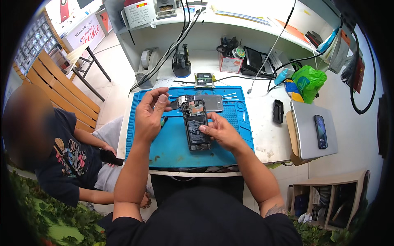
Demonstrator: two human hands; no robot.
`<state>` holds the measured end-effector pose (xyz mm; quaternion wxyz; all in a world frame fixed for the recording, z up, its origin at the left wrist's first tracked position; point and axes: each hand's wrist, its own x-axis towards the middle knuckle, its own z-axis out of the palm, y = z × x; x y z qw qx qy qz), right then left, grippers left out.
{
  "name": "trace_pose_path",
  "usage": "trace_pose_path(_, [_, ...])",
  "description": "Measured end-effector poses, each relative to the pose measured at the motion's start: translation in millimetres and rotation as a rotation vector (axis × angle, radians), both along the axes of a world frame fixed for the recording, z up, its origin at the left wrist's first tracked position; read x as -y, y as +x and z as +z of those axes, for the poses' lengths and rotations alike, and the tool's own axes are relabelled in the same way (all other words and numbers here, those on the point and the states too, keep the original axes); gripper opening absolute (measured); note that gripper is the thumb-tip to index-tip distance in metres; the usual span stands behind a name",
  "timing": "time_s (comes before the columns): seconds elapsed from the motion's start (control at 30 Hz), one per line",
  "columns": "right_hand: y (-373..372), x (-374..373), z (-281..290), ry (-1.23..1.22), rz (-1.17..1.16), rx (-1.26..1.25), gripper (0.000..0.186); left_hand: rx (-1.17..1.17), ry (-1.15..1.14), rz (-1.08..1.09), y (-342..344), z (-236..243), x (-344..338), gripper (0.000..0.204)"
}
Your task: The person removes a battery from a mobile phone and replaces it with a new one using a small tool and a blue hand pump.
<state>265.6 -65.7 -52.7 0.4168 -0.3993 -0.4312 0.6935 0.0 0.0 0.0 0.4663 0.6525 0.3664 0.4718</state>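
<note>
My right hand [221, 131] grips an opened phone [196, 131], thumb on its side, with the black battery and inner board showing. My left hand [152, 115] is raised just left of the phone's top, fingers curled toward the thumb; whether a small part is between them is unclear. Behind the phone, a silver-grey phone panel [213, 102] lies on the blue repair mat [164, 153], beside a few white swabs [230, 96]. A small green tool [163, 121] lies by my left wrist. A small board-like item [204, 79] sits just beyond the mat.
A tool holder [182, 65], hanging cables [178, 41] and a boxed toolset [230, 61] stand behind. At right are a black case [278, 111], green bag [308, 82] and laptop [312, 143] with a phone on it. A seated person [65, 156] at left holds a dark phone.
</note>
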Motion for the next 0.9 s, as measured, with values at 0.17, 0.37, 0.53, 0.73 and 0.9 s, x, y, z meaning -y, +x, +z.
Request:
trace_pose_path(0.17, [-12,9,-7,0.085,-0.054,-0.037,0.034,0.148,0.032,-0.167,39,9,26,0.085])
trace_pose_path(0.37, [-27,8,-17,0.121,-0.142,-0.105,0.034,0.06,0.089,-0.165,54,3,29,0.102])
trace_pose_path(0.53, [-29,12,-6,0.131,-0.132,-0.026,0.034,0.027,0.123,-0.157,54,1,29,0.102])
trace_pose_path(0.73, [-34,12,-17,0.263,-0.209,0.124,0.033,-0.095,0.257,-0.187,52,10,36,0.1])
trace_pose_path(0.9, [-40,15,-11,0.354,-0.242,0.271,0.034,-0.117,0.349,-0.235,52,19,40,0.086])
